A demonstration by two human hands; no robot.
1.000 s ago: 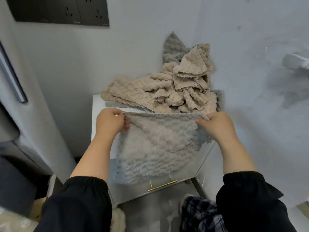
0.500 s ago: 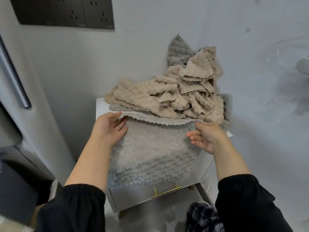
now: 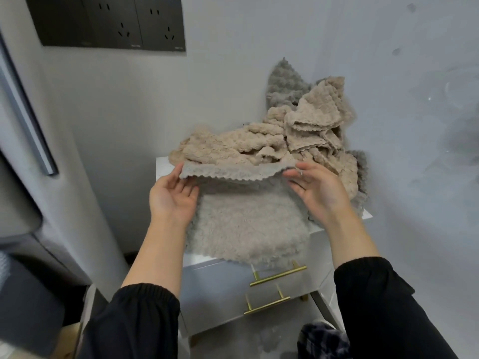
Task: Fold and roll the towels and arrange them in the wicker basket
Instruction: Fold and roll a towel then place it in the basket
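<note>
The towel (image 3: 248,224) is no longer flat: our left hand (image 3: 173,195) and right hand (image 3: 318,187) now pinch its far edge at mid-frame and lift it, so we judge the fold begins.

Home room corner, wall sockets (image 3: 111,24), white drawer cabinet (image 3: 215,288)

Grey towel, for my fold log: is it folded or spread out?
Spread, not folded: grey towel lies flat on the cabinet, its far edge pinched up by left hand and right hand.
</note>
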